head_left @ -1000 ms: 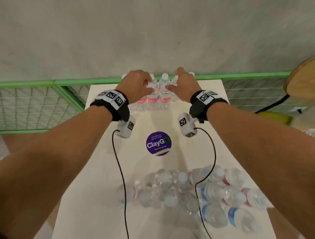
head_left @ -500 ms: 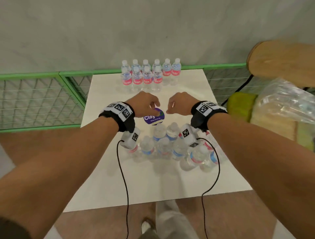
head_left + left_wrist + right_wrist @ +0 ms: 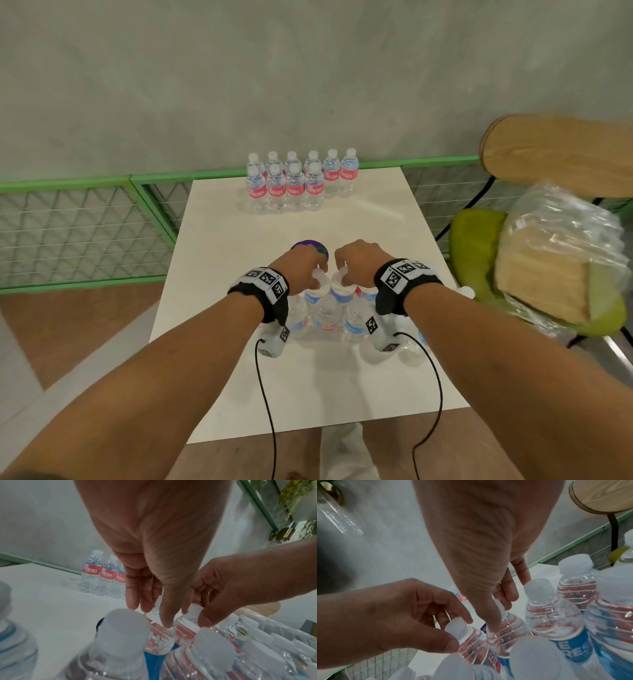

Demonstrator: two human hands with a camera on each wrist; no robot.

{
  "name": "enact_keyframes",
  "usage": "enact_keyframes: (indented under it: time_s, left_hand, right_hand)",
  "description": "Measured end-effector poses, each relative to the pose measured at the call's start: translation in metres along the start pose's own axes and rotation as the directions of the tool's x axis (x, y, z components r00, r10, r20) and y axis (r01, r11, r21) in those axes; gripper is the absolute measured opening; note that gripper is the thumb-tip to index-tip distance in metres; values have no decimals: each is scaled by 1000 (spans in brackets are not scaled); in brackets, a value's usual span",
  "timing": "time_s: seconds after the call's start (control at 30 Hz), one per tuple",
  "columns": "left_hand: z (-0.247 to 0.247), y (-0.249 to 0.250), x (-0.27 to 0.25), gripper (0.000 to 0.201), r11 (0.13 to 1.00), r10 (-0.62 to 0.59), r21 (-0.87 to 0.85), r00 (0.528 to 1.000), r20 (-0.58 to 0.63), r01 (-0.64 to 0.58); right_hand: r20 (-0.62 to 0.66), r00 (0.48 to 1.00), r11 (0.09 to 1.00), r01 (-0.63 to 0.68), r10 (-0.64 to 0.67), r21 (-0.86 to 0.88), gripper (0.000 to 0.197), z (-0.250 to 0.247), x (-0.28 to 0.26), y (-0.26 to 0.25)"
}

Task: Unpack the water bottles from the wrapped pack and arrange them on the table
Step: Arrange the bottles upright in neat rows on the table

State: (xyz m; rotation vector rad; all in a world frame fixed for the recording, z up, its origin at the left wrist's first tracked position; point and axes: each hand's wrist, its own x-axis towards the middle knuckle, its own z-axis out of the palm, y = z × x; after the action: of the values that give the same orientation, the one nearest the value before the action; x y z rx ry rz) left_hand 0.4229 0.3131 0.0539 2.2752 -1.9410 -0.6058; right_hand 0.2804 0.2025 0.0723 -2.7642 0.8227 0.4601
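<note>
Grey wall [image 3: 308,68], green mesh railing [image 3: 68,233], wooden floor [image 3: 68,329].

purple sticker [image 3: 310,245] half hidden behind hands [image 3: 329,265]

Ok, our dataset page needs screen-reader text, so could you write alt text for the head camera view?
Two bare hands, the left hand and the right hand, each grip the white cap of a clear plastic water bottle in a near cluster of bottles on a white square table. Ten upright red-labelled bottles stand in two rows at the far edge.
</note>
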Motion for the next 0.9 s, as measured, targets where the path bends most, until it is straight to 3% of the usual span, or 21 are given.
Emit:
enact_keyframes:
  time_s: [0.23, 0.43, 0.67, 0.9]
  left_hand:
    - [-9, -4, 18, 20, 1000, 16, 17, 1000, 13, -16]
    - [-38, -22, 58, 28, 999, -23, 26, 999, -23, 24]
    - [-80, -41, 147, 21, 998, -43, 31, 994, -105, 47]
    - [-100, -60, 238, 33, 992, -76, 90, 988, -134, 88]
  right_hand:
    - [-13, 1000, 999, 26, -26, 22, 27, -6, 13, 9]
    - [-55, 998, 997, 11, -6, 77, 27, -35, 49, 36]
    - [-163, 987, 1000, 7, -2, 26, 25, -80, 129, 84]
    - [-208, 978, 999, -19, 26, 36, 23, -102, 212, 128]
